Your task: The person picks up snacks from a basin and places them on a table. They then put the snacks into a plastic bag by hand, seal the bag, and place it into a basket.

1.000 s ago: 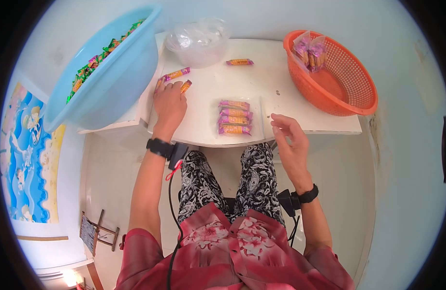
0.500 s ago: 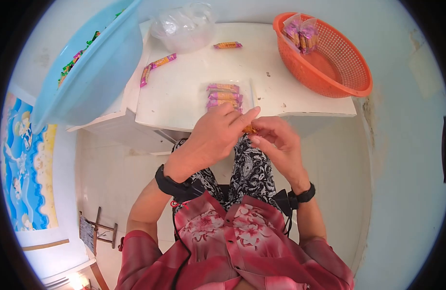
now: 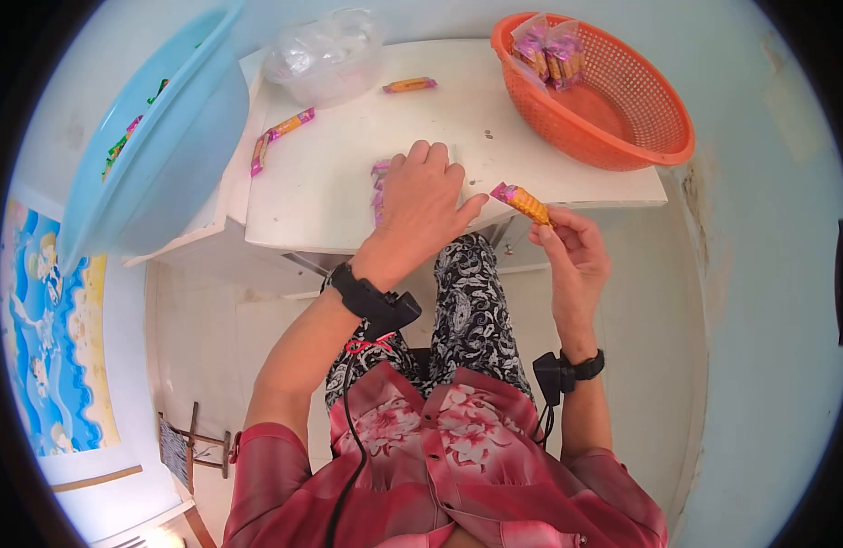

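My right hand (image 3: pixel 575 258) pinches one end of a wrapped snack stick (image 3: pixel 524 201), yellow-orange with a purple end, just off the table's front edge. My left hand (image 3: pixel 419 203) lies over a clear bag of purple-wrapped sticks (image 3: pixel 379 190) at the front of the white table (image 3: pixel 321 196). Its thumb is spread to the right and its fingertips point away from me. The hand covers most of the bag, so whether the fingers grip it is hidden. Two more sticks (image 3: pixel 291 124) touch at the table's left, and a single stick (image 3: pixel 409 84) lies farther back.
An orange basket (image 3: pixel 613 151) holding filled clear packets (image 3: pixel 551 57) stands at the back right. A large blue basin (image 3: pixel 179 151) with green and purple wrappers is at the left. A clear plastic container (image 3: pixel 325 59) stands at the back left. A small folding stool (image 3: pixel 195 446) is on the floor.
My hands have moved apart. The right one has gone right and slightly down with a stick, now in plain view; the left one has moved over the bag. The view has shifted slightly.
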Demonstrator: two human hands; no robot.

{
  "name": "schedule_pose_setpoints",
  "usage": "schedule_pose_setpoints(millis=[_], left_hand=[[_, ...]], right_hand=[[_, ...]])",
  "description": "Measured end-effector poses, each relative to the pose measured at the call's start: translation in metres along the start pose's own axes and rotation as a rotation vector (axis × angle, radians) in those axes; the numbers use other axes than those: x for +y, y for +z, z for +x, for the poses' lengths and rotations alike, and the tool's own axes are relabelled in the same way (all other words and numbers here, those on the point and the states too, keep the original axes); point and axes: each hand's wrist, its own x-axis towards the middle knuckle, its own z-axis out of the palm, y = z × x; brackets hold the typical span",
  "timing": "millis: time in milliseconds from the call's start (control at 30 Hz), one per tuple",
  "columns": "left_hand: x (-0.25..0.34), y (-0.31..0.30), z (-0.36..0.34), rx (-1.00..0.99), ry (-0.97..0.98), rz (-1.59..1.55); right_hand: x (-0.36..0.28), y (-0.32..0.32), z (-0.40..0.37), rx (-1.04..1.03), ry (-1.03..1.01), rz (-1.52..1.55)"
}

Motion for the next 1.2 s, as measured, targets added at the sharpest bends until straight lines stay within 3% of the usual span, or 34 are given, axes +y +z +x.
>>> schedule_pose_setpoints(millis=[233, 333, 433, 833, 1033, 1133, 1200], left_hand=[[-0.009, 0.021, 0.000, -0.031, 0.026, 0.011], [-0.009, 0.011, -0.003, -0.058, -0.095, -0.098], [-0.009, 0.002, -0.010, -0.019, -0.207, -0.221], [0.009, -0.013, -0.027, 0.200, -0.184, -0.329], [0.019, -0.008, -0.035, 0.192, -0.154, -0.308], [0.014, -0.018, -0.037, 0.349, -0.105, -0.354], [-0.003, -0.027, -0.049, 0.350, -0.251, -0.412]], right_hand=[[0.000, -0.004, -0.001, -0.012, 0.010, -0.003], [0.001, -0.001, 0.001, -0.036, 0.014, 0.024], [0.000, 0.006, 0.003, -0.048, -0.006, 0.064], [0.003, 0.044, 0.005, -0.155, -0.113, -0.091], [0.021, 0.061, 0.002, -0.266, 0.142, 0.157], [0.026, 0.056, 0.007, -0.266, 0.226, 0.153], [0.023, 0.055, 0.007, -0.277, 0.230, 0.120]])
